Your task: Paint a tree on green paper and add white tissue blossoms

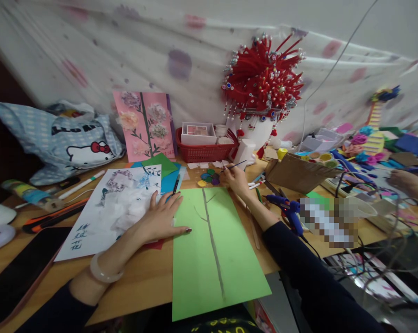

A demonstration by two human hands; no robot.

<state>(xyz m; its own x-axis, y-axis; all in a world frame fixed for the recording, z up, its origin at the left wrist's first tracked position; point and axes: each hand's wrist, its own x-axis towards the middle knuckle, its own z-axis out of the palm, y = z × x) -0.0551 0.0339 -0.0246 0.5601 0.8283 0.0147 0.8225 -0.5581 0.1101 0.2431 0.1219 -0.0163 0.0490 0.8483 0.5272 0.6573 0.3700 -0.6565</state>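
Green sheet [202,259] lies upright to the person on the table [142,286], near edge overhanging, so don't lean on that end. White sheet [87,219] with pale flower work sits just left of it. Painted grey stem [213,245] runs most of the green one's length, two thin twigs near the top; keep sleeves off in case it's wet. Left hand [160,215] is spread flat by the left edge, thumb over the green; good brace, I'd leave it clear of the paint line. Right hand [236,178] is pinched, just past the far right corner. Small coloured discs [215,179], paint by the look, cluster at the far edge. Slim brush [238,164] sits in that right pinch; bristles too small to judge. Load lightly, wipe excess, pull twigs outward from the stem.
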